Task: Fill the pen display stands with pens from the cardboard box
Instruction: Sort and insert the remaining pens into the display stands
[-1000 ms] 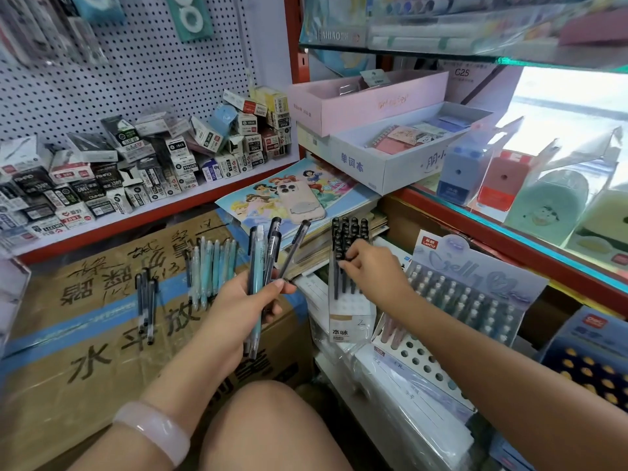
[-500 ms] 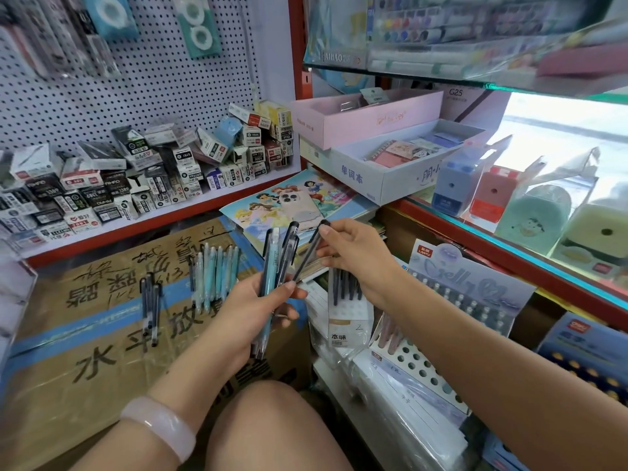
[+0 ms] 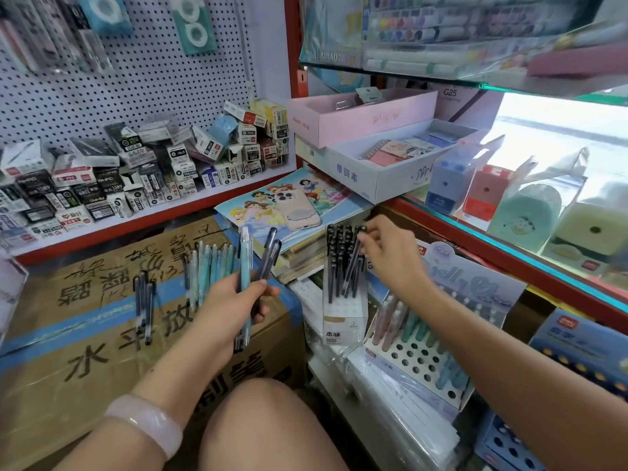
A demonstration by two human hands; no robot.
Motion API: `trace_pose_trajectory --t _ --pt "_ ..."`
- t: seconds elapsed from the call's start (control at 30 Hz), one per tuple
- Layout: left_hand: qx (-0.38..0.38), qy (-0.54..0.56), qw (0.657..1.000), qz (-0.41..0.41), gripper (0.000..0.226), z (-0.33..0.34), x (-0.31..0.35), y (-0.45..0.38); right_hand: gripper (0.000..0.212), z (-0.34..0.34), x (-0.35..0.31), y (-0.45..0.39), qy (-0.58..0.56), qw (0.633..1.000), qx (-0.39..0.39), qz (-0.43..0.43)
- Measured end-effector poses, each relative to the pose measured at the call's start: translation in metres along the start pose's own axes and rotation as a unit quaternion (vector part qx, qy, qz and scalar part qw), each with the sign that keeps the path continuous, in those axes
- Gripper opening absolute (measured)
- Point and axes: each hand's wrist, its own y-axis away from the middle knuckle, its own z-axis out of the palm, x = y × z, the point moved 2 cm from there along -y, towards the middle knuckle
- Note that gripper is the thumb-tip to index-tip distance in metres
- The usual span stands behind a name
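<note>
Item: black pen (image 3: 353, 263), held at its cap end by the pinched fingertips of the right hand (image 3: 390, 256); its tip is lowered among the other black pens in the clear display stand (image 3: 345, 321), taken here as landmark. The stand is nearly filled at the top with black caps; whether any slot remains free cannot be told.

Left of the stand: the left hand (image 3: 234, 300), fingers curled round a small bundle of pens (image 3: 248, 280), one pale blue and at least two dark. These are judged to be still awaiting placement.

Further left of the stand: the cardboard box (image 3: 102, 362), closed and taped, used as a surface. On its lid a row of pastel pens (image 3: 210, 266) is laid out, and beyond that a few dark pens (image 3: 144, 300).

Right of and just below the stand: a tiered pastel display stand (image 3: 421, 358), in which some pens are seated while many holes in the front rows are open.

Behind the stand: a stack of colouring books (image 3: 289, 195) with a phone (image 3: 295, 209) laid on top.

Progress: the black stand is judged close to complete; the pastel stand is judged partly filled, with the loose pens on the box and in the left hand left to be placed.
</note>
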Motion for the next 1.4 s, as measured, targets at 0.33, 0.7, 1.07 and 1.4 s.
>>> trace_pose_trajectory --t 0.33,0.7,1.07,1.4 --pt "-0.015 0.008 1.0 0.011 0.016 0.0 -0.007 -0.002 0.018 0.032 0.013 0.003 0.055 0.998 -0.033 -0.008" --pt "-0.032 0.044 0.998 0.018 0.019 0.003 -0.007 0.0 0.015 0.049 0.023 0.004 0.13 0.985 -0.114 0.016" --pt "-0.066 0.007 0.997 0.027 0.008 0.011 -0.001 0.006 0.018 0.032 -0.029 0.014 -0.226 0.946 -0.211 0.097" --pt "-0.061 0.04 0.997 -0.011 0.008 0.01 -0.001 0.009 0.015 0.027 -0.05 0.017 -0.348 0.915 -0.164 0.117"
